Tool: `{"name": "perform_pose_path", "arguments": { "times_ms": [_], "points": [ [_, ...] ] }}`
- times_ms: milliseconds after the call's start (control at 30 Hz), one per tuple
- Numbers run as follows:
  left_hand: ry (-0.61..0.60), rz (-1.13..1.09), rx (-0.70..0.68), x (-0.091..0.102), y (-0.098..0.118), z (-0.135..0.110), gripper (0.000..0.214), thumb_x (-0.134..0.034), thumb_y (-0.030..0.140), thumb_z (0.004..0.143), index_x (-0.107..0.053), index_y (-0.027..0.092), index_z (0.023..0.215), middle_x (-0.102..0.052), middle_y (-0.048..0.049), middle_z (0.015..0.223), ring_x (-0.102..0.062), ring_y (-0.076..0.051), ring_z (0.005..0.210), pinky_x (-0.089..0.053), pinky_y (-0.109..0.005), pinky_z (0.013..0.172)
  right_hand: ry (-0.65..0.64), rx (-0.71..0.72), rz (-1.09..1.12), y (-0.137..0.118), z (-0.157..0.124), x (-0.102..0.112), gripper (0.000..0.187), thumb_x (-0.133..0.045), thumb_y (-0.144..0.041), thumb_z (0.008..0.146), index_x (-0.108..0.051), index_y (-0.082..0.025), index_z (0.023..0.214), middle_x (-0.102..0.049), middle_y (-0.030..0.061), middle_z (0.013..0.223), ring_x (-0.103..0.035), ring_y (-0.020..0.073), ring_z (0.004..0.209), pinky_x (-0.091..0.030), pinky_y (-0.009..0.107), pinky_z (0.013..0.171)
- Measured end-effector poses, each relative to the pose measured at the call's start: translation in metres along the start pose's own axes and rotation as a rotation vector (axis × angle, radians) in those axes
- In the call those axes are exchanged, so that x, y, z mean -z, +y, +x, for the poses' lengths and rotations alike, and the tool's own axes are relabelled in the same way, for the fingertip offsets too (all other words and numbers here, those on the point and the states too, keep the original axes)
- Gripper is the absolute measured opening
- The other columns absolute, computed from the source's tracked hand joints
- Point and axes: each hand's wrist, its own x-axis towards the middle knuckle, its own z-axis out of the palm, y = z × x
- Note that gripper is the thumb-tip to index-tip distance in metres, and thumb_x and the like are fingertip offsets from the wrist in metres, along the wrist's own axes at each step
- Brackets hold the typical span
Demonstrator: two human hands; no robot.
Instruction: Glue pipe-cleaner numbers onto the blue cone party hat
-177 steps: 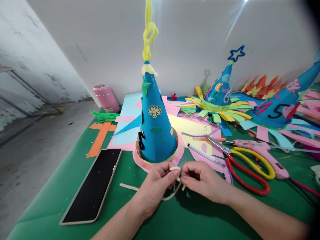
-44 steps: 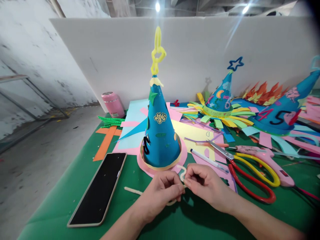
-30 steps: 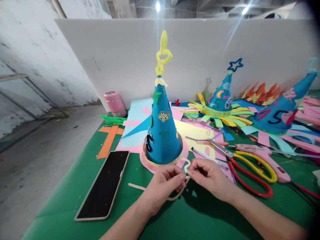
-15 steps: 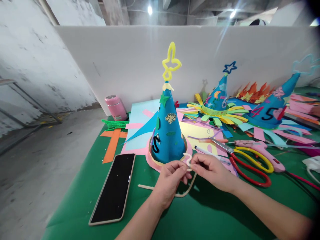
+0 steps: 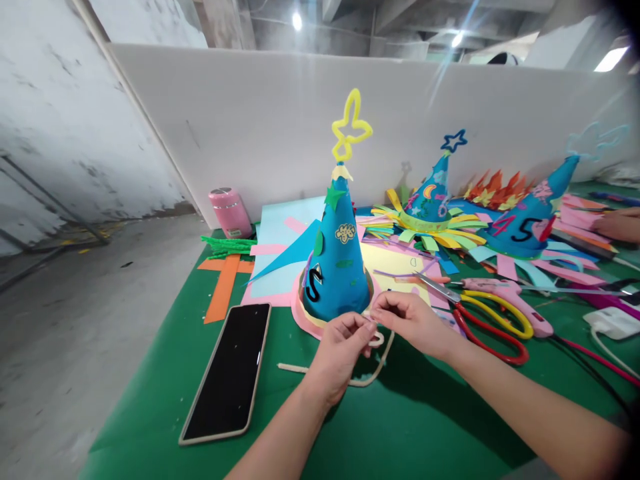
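Both hands pinch a cream pipe cleaner in front of a blue cone hat. My left hand grips it beside a small bent loop. My right hand pinches near its end, close to the hat's rim; the fingertips partly cover that end. The rest of the pipe cleaner curves under my left wrist, and its other end pokes out on the left. Upright on the table, the hat bears a black curved shape, green cutouts and a yellow pipe-cleaner figure on its tip.
A phone lies left on the green table. Scissors and a pink glue gun lie right. Behind are paper sheets, green pipe cleaners, a pink flask and two more cone hats. Another person's hand shows far right.
My right hand has shifted up and slightly left, nearer the hat's rim. The pipe cleaner's bent end now forms a loop by my left fingers. Another person's hand has appeared at right.
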Motion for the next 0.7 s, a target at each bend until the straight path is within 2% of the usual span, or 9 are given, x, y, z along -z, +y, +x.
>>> {"name": "perform_pose_path", "arguments": {
  "times_ms": [400,600,700],
  "points": [
    [0.01,0.182,0.08,-0.005,-0.003,-0.003,0.016,-0.064,0.024,0.068,-0.054,0.012,0.065,-0.049,0.0036,0.059,-0.042,-0.006,0.054,-0.031,-0.018,0.051,-0.306,0.024,-0.128,0.009,-0.001,0.018,0.021,-0.044,-0.024,0.081,-0.042,-0.017,0.061,-0.041,-0.004,0.058,-0.036,0.0079,0.053,-0.029,0.02,0.047],
    [-0.003,0.197,0.12,-0.005,-0.001,-0.001,0.016,-0.065,0.024,0.067,-0.054,0.013,0.063,-0.053,0.0022,0.059,-0.046,-0.007,0.056,-0.034,-0.019,0.054,-0.346,-0.034,-0.092,0.01,0.002,0.019,0.02,-0.047,-0.022,0.079,-0.042,-0.016,0.06,-0.041,-0.0049,0.057,-0.036,0.007,0.052,-0.027,0.019,0.045],
    [0.024,0.163,0.108,-0.004,-0.002,0.001,0.017,-0.065,0.025,0.068,-0.054,0.013,0.063,-0.052,0.0029,0.058,-0.044,-0.006,0.054,-0.033,-0.018,0.052,-0.287,-0.066,0.006,0.013,0.002,0.016,0.019,-0.047,-0.024,0.08,-0.046,-0.016,0.063,-0.044,-0.0033,0.06,-0.04,0.0083,0.056,-0.032,0.019,0.049]
  ]
}}
